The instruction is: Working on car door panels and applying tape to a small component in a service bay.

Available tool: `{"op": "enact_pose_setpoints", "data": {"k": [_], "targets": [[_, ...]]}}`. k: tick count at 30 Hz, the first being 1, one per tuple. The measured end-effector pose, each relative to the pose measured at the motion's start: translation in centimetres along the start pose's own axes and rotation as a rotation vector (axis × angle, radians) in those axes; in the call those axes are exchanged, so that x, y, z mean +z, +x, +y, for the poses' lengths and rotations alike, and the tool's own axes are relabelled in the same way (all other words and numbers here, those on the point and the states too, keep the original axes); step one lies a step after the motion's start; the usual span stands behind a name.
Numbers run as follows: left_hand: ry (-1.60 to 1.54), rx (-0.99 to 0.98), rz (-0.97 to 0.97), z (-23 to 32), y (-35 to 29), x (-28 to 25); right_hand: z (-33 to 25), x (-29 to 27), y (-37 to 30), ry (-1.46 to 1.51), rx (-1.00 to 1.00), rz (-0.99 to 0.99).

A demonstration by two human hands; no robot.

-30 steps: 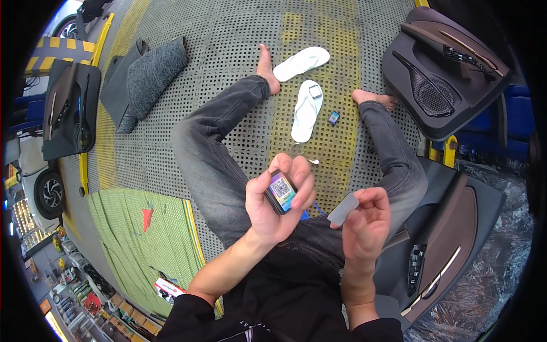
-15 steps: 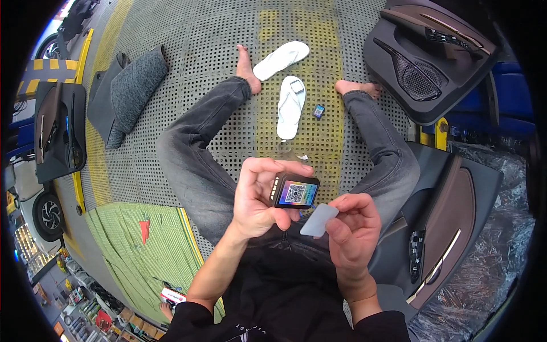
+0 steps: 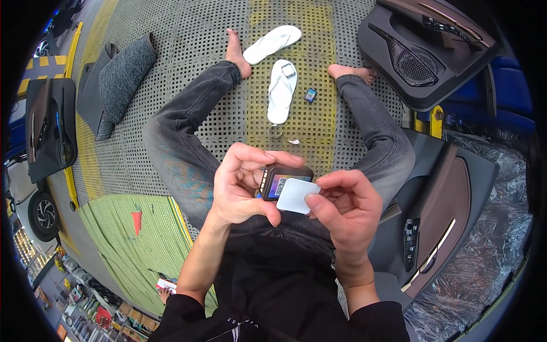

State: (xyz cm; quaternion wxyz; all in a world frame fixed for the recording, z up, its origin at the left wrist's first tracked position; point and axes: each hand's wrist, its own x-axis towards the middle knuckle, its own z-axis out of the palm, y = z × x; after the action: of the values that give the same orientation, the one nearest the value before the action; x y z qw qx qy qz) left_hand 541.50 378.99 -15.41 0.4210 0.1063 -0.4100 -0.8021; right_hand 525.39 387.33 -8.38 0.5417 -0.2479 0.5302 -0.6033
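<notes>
My left hand is closed round a small black box-shaped device with a rainbow-coloured label and a row of metal contacts along its left edge. Thumb and forefinger of my right hand pinch a thin white rounded-square pad. The pad overlaps the front of the device and hides much of its label. Whether pad and device touch, I cannot tell. Both hands are above my lap.
Past my hands on the perforated floor lie white flip-flops, a small blue-black gadget and a white scrap. Car door panels lie on both sides. Grey carpet pieces and a green mat are at left.
My right hand has brought the white pad up and left, from beside the device to in front of its label. The pad now faces me flatter. The whole view has shifted slightly.
</notes>
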Motion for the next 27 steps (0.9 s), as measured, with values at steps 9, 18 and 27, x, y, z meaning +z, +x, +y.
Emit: {"op": "enact_pose_setpoints", "data": {"k": [9,18,27], "targets": [[-0.019,-0.01,0.01,0.07,-0.02,0.03,-0.03,0.17,0.47,-0.109,-0.002,-0.007],[0.023,0.01,0.003,0.2,0.18,0.14,0.01,0.23,0.75,-0.056,0.032,0.005],[0.044,0.011,-0.01,0.38,0.12,0.52,0.52,0.01,0.99,-0.135,-0.017,0.018]]}}
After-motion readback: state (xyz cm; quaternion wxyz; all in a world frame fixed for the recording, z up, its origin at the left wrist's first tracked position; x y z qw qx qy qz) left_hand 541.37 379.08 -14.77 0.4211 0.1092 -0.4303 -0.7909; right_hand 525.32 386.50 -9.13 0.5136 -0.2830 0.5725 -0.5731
